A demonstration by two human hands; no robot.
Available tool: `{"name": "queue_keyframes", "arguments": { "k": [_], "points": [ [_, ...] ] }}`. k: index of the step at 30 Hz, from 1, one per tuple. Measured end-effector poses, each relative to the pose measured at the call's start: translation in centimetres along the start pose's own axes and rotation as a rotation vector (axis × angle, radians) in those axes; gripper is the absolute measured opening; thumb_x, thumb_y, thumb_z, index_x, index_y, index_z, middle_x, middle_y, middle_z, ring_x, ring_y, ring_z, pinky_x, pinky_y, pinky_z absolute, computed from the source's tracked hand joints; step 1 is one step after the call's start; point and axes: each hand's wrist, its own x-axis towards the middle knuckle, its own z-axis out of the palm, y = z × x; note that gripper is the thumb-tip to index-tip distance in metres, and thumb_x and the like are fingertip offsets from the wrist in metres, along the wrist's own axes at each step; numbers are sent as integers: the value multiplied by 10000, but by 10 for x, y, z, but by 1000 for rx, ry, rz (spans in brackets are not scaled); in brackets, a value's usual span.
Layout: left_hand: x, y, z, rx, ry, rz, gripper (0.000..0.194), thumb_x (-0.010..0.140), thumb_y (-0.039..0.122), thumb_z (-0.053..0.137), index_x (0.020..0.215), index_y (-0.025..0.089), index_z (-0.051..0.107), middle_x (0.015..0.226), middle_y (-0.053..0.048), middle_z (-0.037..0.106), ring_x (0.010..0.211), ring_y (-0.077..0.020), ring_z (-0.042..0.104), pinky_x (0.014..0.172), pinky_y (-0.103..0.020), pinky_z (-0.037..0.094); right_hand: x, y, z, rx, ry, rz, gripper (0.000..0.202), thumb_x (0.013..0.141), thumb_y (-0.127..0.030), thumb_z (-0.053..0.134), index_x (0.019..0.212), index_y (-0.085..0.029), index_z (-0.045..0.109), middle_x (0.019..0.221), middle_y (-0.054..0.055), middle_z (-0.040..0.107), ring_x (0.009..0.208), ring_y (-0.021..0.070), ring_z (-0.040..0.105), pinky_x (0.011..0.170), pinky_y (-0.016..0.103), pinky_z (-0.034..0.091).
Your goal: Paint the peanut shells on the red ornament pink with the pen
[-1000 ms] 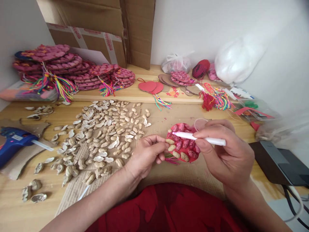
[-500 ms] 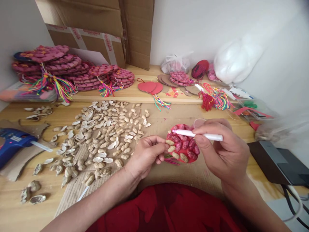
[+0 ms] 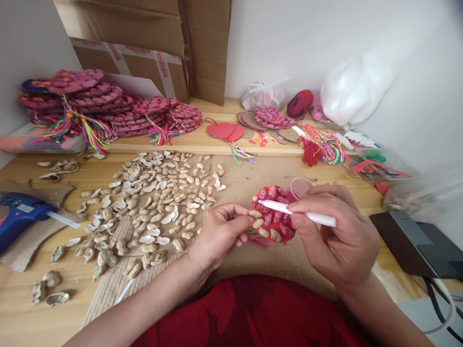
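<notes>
My right hand point(image 3: 336, 231) is closed around a white marker pen point(image 3: 316, 217) with a pink tip, which meets the peanut shells near the upper left of a red disc point(image 3: 278, 220). Most shells on this disc are coloured pink. A few along its lower left, such as this plain peanut shell point(image 3: 264, 233), are still tan. Thumb and fingers of my left hand point(image 3: 226, 226) pinch the disc's left edge. Pink strings point(image 3: 257, 238) stick out from under it. A clear round lid or cup point(image 3: 301, 187) lies just behind, partly hidden by my right hand.
Loose peanut shells point(image 3: 155, 193) spread over cardboard on the left, beside a blue glue gun point(image 3: 21, 217). Stacked pink discs point(image 3: 75, 103) with tassels, red discs point(image 3: 220, 130) and a white bag point(image 3: 358, 91) line the back shelf. A dark box point(image 3: 408, 246) stands at right.
The pen and my right hand have shifted slightly down and to the right, with the tip lower on the shells. My left hand keeps its hold.
</notes>
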Motion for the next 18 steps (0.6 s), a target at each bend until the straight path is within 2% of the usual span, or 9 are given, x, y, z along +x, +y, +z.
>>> {"name": "queue_keyframes", "arguments": {
  "k": [4,10,14,18],
  "points": [
    [0,0,1,18,15,17,156,691,256,788,720,137,692,487,41,584,398,-51,482,380,-146,337,0,0,1,-15,26,-2,209,795,-101,718,970,-210,685,826,7,715,883,187,627,862,372,521],
    [0,0,2,51,31,53,166,705,270,788,721,137,690,519,34,598,412,-54,488,396,-155,365,-2,0,1,12,-1,6,190,803,-101,708,961,-205,685,801,7,698,880,187,616,858,384,518],
    [0,0,2,146,40,128,142,735,264,760,727,143,685,513,37,600,424,-61,497,415,-164,380,-1,-2,-1,43,47,42,208,808,-99,704,980,-213,688,828,6,712,910,191,624,866,390,520],
    [-2,1,2,236,67,241,102,739,232,747,728,155,681,527,51,584,447,-63,489,434,-171,383,0,-2,-1,72,40,64,192,826,-109,684,979,-223,681,822,7,712,923,203,631,879,410,518]
  ]
}}
